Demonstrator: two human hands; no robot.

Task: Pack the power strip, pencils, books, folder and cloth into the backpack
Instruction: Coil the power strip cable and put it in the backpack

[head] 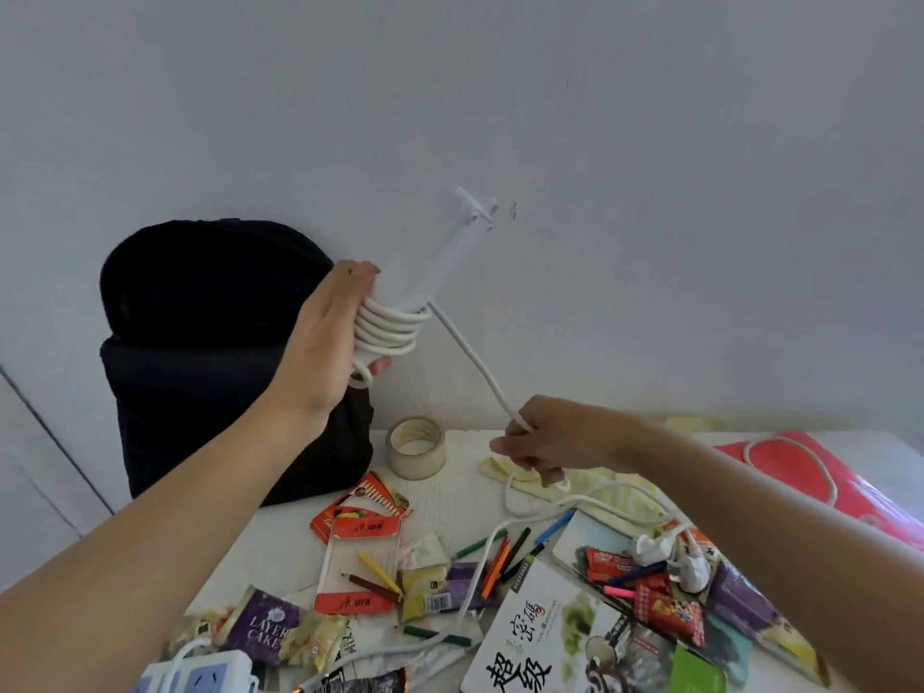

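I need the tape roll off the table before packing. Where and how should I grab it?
Probably best to pinch the tape roll by its wall from above: it lies flat with its hollow core facing up, so a finger fits inside and the thumb outside. Come from its right, since the backpack stands close on its left.

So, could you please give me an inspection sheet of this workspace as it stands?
Surface: white table, crowded.
Job's things: black fabric backpack upright, far left; coloured wooden pencils scattered; white-covered books; red folder; pale yellow cloth.
Clutter: snack packets, beige tape roll.
Grips: left hand holds white power strip wound with white cord; right hand grips that cord.
Cables: cord stretched between hands.
Surroundings: plain grey wall.
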